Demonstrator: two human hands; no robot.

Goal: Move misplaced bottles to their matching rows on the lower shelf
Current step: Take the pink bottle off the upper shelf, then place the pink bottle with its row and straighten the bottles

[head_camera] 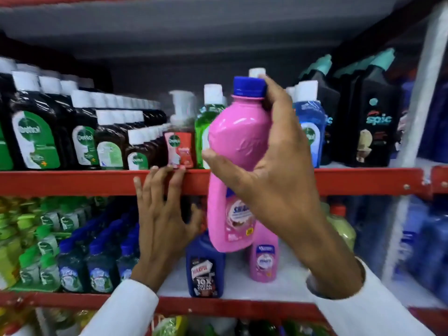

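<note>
My right hand [271, 170] grips a tall pink bottle [238, 141] with a blue cap, holding it upright in front of the red shelf rail [72, 181]. Its base hangs above the lower shelf, just over a smaller pink bottle [264, 258] and beside a dark blue Harpic bottle [204, 267]. My left hand [162, 214] is empty, fingers spread, with its fingertips resting on the red rail left of the pink bottle.
The upper shelf holds rows of brown Dettol bottles [82, 139], a red pump bottle [180, 141], green and blue bottles, and black Spic bottles [373, 127] at right. On the lower shelf stand green-capped bottles [31, 246] and blue-capped bottles [97, 263] at left, with blue bottles far right.
</note>
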